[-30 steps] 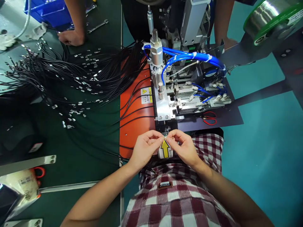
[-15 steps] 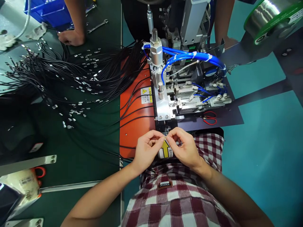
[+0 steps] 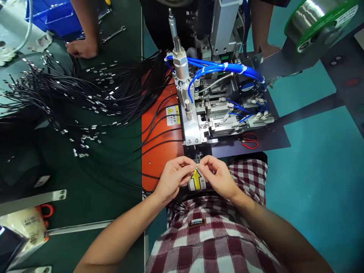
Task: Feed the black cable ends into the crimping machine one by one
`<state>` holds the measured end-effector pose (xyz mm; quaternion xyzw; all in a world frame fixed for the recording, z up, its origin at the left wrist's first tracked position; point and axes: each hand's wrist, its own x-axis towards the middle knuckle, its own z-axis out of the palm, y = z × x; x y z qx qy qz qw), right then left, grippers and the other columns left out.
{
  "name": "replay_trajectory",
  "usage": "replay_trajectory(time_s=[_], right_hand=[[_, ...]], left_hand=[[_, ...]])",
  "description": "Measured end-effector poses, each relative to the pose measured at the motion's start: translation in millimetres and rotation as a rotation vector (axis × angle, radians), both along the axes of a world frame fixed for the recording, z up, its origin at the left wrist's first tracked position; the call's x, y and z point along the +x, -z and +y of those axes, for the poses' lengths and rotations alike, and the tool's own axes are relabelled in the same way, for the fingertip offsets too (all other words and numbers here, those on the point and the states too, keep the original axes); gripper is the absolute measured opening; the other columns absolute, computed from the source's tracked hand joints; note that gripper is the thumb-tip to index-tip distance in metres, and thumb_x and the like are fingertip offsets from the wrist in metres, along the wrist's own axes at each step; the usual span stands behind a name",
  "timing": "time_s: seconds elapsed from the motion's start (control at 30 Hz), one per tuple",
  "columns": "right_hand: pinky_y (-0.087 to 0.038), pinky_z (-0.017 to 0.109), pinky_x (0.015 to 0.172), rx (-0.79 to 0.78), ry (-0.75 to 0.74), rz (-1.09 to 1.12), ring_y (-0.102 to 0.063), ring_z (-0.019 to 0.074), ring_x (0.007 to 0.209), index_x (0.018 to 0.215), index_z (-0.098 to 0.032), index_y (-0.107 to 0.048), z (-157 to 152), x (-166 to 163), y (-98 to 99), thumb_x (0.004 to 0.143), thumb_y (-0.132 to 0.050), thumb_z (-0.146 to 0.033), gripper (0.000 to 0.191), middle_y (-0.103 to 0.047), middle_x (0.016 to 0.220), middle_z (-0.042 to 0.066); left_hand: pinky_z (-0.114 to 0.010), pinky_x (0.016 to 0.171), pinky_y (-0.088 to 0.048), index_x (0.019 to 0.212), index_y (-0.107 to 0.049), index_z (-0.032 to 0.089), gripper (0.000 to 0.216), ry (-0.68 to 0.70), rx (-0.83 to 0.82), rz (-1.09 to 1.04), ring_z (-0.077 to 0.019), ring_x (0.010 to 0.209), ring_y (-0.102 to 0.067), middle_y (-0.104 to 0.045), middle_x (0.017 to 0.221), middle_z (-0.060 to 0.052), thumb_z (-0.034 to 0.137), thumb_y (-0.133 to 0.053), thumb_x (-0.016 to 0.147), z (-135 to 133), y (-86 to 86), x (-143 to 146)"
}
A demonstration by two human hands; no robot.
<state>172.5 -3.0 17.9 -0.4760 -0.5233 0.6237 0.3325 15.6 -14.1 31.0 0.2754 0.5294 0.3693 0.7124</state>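
My left hand and my right hand meet fingertip to fingertip at the near end of the machine. Each pinches thumb against forefinger; whatever lies between them is too small to make out, perhaps a cable end. Just below the fingertips is a white label with a yellow arrow. To the left, an orange-red plate carries several black cables running into the metal machine. A yellow and white warning sticker is on that plate.
Many black cables with silver ends spread over the dark green table. Red-handled scissors lie right of the machine. A solder wire spool stands at upper right. Another person's hand rests by a wrench and blue bin.
The whole view has shifted slightly. My hands stay together at the same spot, with the fingers of the left hand turned a little.
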Motion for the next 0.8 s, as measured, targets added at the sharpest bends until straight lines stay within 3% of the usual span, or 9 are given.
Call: replay_trajectory(time_s=[0.1, 0.2, 0.27, 0.37, 0.47, 0.53, 0.7, 0.8], right_hand=[[-0.035, 0.023, 0.048, -0.043, 0.007, 0.010, -0.043, 0.0098, 0.051, 0.075, -0.018, -0.054, 4.5, 3.7, 0.4, 0.085, -0.059, -0.034, 0.020, -0.048, 0.060, -0.004], [-0.034, 0.023, 0.047, -0.044, 0.049, 0.001, -0.042, 0.0094, 0.050, 0.076, -0.018, -0.055, 11.7, 10.1, 2.9, 0.084, -0.060, -0.035, 0.020, -0.047, 0.059, -0.004], [-0.032, 0.022, 0.046, -0.071, 0.063, 0.012, -0.041, 0.0090, 0.048, 0.076, -0.018, -0.055, 16.8, 13.5, 4.8, 0.084, -0.061, -0.037, 0.021, -0.045, 0.058, -0.005], [-0.032, 0.023, 0.046, -0.118, 0.043, 0.028, -0.041, 0.0092, 0.048, 0.076, -0.018, -0.055, 21.2, 15.1, 5.2, 0.083, -0.061, -0.040, 0.024, -0.046, 0.058, -0.005], [-0.033, 0.023, 0.046, -0.114, 0.024, 0.020, -0.042, 0.0096, 0.049, 0.076, -0.018, -0.055, 20.5, 14.1, 2.2, 0.083, -0.061, -0.041, 0.025, -0.046, 0.057, -0.004], [-0.034, 0.023, 0.047, -0.088, 0.017, 0.002, -0.042, 0.0099, 0.050, 0.076, -0.018, -0.056, 18.4, 13.6, -0.1, 0.083, -0.061, -0.040, 0.024, -0.047, 0.058, -0.004], [-0.038, 0.024, 0.051, -0.026, 0.023, -0.020, -0.046, 0.0110, 0.055, 0.080, -0.017, -0.060, 13.0, 15.0, -1.0, 0.085, -0.060, -0.036, 0.020, -0.056, 0.068, 0.000], [-0.041, 0.024, 0.055, 0.031, 0.024, -0.043, -0.050, 0.0124, 0.061, 0.080, -0.017, -0.062, 7.9, 12.4, 0.9, 0.084, -0.062, -0.032, 0.016, -0.059, 0.072, 0.001]], left_hand=[[-0.018, 0.040, -0.026, 0.083, -0.061, 0.015, 0.021, 0.097, 0.087, 0.128, -0.0037, 0.041, -0.035, -0.051, 0.061, 0.004, 0.035, -0.067, 0.078, 2.6, -1.5, -3.7], [-0.021, 0.056, -0.041, 0.088, -0.065, 0.017, 0.015, 0.159, 0.358, 0.438, -0.0107, 0.062, -0.051, -0.057, 0.074, -0.001, 0.029, -0.064, 0.080, 6.1, -3.0, -9.9], [-0.024, 0.066, -0.044, 0.087, -0.066, 0.017, 0.009, 0.194, 0.522, 0.601, -0.0140, 0.074, -0.054, -0.058, 0.081, -0.003, 0.023, -0.060, 0.083, 8.6, -2.8, -13.2], [-0.025, 0.069, -0.044, 0.091, -0.067, 0.019, 0.012, 0.249, 0.603, 0.682, -0.0156, 0.078, -0.056, -0.061, 0.084, -0.004, 0.021, -0.055, 0.086, 10.8, -2.2, -13.2], [-0.025, 0.067, -0.044, 0.098, -0.067, 0.019, 0.017, 0.250, 0.583, 0.648, -0.0163, 0.078, -0.056, -0.062, 0.086, -0.005, 0.024, -0.059, 0.084, 10.8, -2.7, -7.1], [-0.023, 0.062, -0.043, 0.092, -0.068, 0.018, 0.014, 0.223, 0.528, 0.580, -0.0150, 0.072, -0.055, -0.062, 0.081, -0.004, 0.026, -0.062, 0.082, 10.7, -3.3, -2.4], [-0.018, 0.046, -0.034, 0.081, -0.065, 0.015, 0.017, 0.146, 0.215, 0.318, -0.0074, 0.049, -0.043, -0.055, 0.060, 0.002, 0.032, -0.066, 0.079, 12.8, -6.2, 0.6], [-0.017, 0.042, -0.029, 0.080, -0.064, 0.014, 0.019, 0.111, 0.128, 0.230, -0.0048, 0.044, -0.038, -0.053, 0.058, 0.004, 0.033, -0.067, 0.077, 13.1, -7.8, -1.5]])
